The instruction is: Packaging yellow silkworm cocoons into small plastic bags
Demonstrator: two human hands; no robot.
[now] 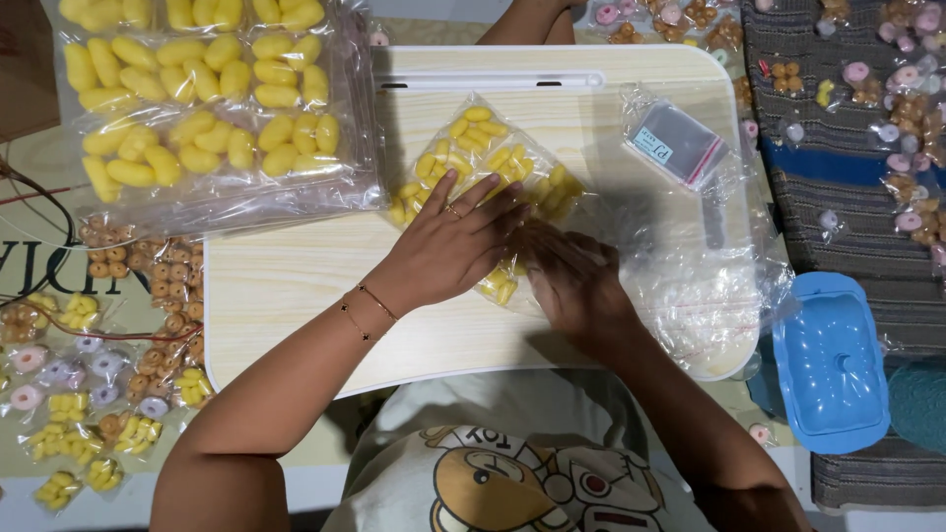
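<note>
On a pale wooden lap table [286, 286] lies a clear plastic sheet of small bags filled with yellow oval candies [471, 148]. My left hand [453, 246] lies flat on the near part of that sheet, fingers spread; it wears a ring and a thin bracelet. My right hand [576, 281] presses down just beside it, at the sheet's near right corner, fingers touching the plastic. Both hands cover part of the yellow candies. A small stack of empty clear bags [678, 143] lies at the table's far right.
A large clear pack of yellow candies [197, 108] rests over the table's far left corner. Many small filled bags of brown, pink and yellow sweets [148, 296] lie on the floor at left and on a striped cloth [838, 187] at right. A blue plastic lid [828, 360] sits at right.
</note>
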